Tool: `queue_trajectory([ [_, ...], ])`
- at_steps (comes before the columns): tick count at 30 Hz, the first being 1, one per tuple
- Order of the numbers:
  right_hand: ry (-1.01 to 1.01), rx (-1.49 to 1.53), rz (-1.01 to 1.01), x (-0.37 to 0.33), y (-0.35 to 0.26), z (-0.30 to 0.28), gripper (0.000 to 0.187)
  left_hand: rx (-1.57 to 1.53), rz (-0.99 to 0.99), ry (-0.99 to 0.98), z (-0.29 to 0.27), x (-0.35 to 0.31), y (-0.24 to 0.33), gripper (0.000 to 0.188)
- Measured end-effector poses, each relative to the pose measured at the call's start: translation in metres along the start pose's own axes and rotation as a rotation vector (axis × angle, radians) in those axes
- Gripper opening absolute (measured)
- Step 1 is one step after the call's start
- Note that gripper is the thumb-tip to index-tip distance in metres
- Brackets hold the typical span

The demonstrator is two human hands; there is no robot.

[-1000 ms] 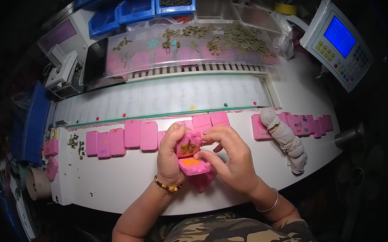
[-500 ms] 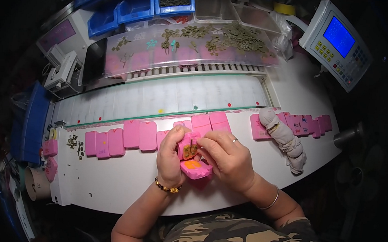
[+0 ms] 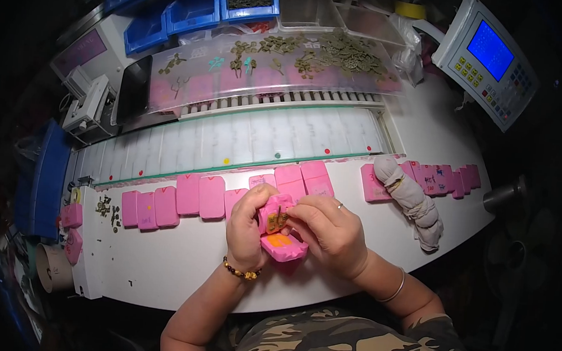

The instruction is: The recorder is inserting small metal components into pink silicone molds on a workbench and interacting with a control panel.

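Note:
Over the white worktop, my left hand grips a pink rubber mold that is folded open. Its upper half stands tilted against my left fingers, with an orange-yellow hollow and small dark green pieces in it. The lower half hangs open below and carries an orange patch. My right hand has its fingers drawn together at the right edge of the upper half, touching the mold by the green pieces. What lies between those fingertips is hidden.
Closed pink molds line the worktop behind my hands; more stand right, beside a rolled cloth bundle. Beyond runs a white-topped conveyor. Green pieces lie on a clear sheet. A screen panel stands far right.
The mold's upper half has turned slightly in my left hand. My right fingertips have shifted only a little at its edge. The whole view has drifted slightly.

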State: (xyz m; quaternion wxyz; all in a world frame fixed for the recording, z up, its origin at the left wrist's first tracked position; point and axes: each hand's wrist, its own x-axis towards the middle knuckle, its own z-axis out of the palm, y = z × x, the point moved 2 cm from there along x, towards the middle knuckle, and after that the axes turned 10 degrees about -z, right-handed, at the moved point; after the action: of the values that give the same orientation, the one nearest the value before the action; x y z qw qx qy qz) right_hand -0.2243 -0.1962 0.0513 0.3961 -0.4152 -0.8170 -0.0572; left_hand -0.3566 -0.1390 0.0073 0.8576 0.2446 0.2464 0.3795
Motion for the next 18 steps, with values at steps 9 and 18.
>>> queue_trajectory([
  [9, 0.071, 0.016, 0.049, 0.0026, -0.0029, 0.005, 0.028, -0.015, 0.002, -0.01, 0.0015, 0.0006, 0.0034, 0.032],
  [18, 0.043, 0.136, 0.103, 0.0052, 0.0017, 0.0044, 0.026, -0.001, 0.003, -0.001, -0.0042, 0.0008, 0.0028, 0.028],
])
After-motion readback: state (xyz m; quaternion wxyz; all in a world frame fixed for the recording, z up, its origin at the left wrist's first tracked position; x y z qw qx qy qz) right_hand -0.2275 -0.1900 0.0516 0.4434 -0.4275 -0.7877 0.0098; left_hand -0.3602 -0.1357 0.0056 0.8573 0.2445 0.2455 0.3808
